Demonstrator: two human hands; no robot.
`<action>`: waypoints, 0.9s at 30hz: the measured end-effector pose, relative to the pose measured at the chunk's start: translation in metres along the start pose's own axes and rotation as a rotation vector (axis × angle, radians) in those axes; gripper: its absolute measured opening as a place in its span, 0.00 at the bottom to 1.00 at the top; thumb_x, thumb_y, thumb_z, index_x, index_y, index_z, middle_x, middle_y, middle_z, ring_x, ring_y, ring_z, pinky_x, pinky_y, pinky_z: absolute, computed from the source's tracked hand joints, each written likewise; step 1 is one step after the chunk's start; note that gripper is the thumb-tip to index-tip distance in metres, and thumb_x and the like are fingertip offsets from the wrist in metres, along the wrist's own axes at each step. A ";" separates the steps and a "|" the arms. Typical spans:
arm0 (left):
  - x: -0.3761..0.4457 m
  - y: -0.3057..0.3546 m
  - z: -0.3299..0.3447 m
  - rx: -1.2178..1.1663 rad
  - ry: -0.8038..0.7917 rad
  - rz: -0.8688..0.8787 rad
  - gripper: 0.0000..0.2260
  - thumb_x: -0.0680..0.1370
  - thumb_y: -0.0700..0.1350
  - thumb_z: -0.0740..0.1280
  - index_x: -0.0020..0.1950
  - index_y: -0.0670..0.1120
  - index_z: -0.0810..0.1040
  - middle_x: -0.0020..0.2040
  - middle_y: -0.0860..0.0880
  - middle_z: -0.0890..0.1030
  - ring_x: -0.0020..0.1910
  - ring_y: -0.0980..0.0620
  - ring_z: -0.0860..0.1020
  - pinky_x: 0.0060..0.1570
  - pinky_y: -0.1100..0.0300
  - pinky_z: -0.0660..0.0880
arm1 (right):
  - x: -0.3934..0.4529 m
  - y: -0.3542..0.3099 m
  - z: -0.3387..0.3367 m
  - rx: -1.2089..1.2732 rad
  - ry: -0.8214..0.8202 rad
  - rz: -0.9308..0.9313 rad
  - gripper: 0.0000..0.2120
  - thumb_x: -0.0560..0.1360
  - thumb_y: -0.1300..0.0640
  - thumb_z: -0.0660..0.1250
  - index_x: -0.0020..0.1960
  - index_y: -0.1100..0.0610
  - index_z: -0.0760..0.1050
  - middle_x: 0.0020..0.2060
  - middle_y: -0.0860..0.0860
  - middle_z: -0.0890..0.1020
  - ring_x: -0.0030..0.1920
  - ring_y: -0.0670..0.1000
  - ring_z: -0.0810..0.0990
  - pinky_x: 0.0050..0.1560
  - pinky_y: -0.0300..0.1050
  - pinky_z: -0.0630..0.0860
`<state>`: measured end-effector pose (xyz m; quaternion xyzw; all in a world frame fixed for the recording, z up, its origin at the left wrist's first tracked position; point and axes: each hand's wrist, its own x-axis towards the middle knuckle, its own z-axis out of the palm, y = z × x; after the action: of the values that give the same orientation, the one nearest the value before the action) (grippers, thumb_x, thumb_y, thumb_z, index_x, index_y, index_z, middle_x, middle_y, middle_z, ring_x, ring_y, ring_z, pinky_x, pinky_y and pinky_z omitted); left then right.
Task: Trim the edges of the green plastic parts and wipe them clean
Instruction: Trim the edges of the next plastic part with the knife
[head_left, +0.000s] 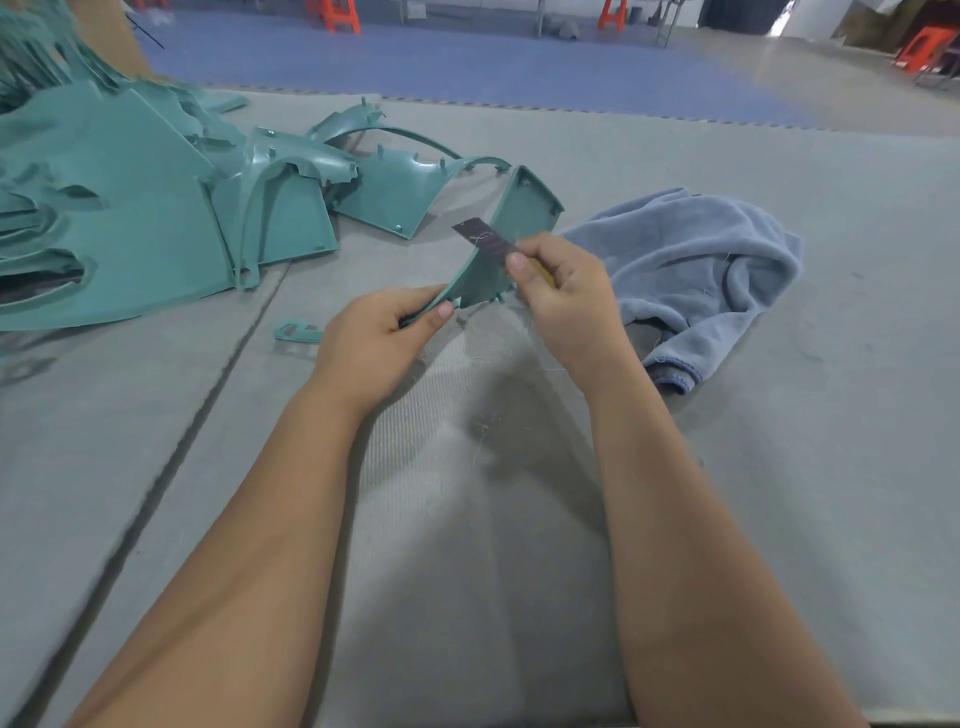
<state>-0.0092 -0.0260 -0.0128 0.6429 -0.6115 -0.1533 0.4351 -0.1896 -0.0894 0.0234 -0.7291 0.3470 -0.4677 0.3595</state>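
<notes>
A curved green plastic part (514, 228) is gripped at its lower end by the left hand (382, 332); a dark flat blade (484, 238) is pinched against it by the right hand (563, 296), beside a crumpled blue-grey cloth (711, 260).

I'm getting soft, even light, faint arm shadows on the tabletop (779, 467), glare far right, wide-angle bending and blur at edges

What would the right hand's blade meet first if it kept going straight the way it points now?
The blade in the right hand points up-left, already against the held green part. Beyond that, probably the green panel lying on the mat, though depth is unclear.
</notes>
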 end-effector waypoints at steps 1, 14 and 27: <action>0.000 0.000 0.000 -0.003 -0.001 -0.004 0.11 0.77 0.60 0.61 0.58 0.72 0.72 0.42 0.66 0.81 0.44 0.62 0.76 0.44 0.58 0.71 | 0.000 0.001 0.002 -0.005 -0.006 -0.008 0.07 0.80 0.62 0.63 0.44 0.58 0.77 0.30 0.49 0.71 0.33 0.47 0.66 0.37 0.43 0.64; -0.001 -0.001 0.000 -0.051 -0.003 -0.020 0.11 0.77 0.58 0.63 0.58 0.67 0.77 0.38 0.67 0.80 0.38 0.67 0.75 0.42 0.57 0.70 | -0.007 0.009 0.009 0.068 -0.064 0.012 0.08 0.80 0.63 0.63 0.43 0.56 0.76 0.24 0.39 0.69 0.29 0.41 0.65 0.33 0.33 0.63; -0.002 0.002 -0.002 -0.030 0.032 -0.031 0.12 0.78 0.59 0.62 0.58 0.63 0.81 0.35 0.66 0.79 0.37 0.68 0.75 0.40 0.58 0.70 | -0.011 0.013 0.011 0.280 -0.133 0.091 0.08 0.78 0.60 0.63 0.41 0.53 0.75 0.26 0.44 0.70 0.28 0.42 0.66 0.31 0.34 0.63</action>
<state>-0.0098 -0.0228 -0.0110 0.6481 -0.5921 -0.1590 0.4518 -0.1852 -0.0842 0.0043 -0.6848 0.2863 -0.4455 0.5006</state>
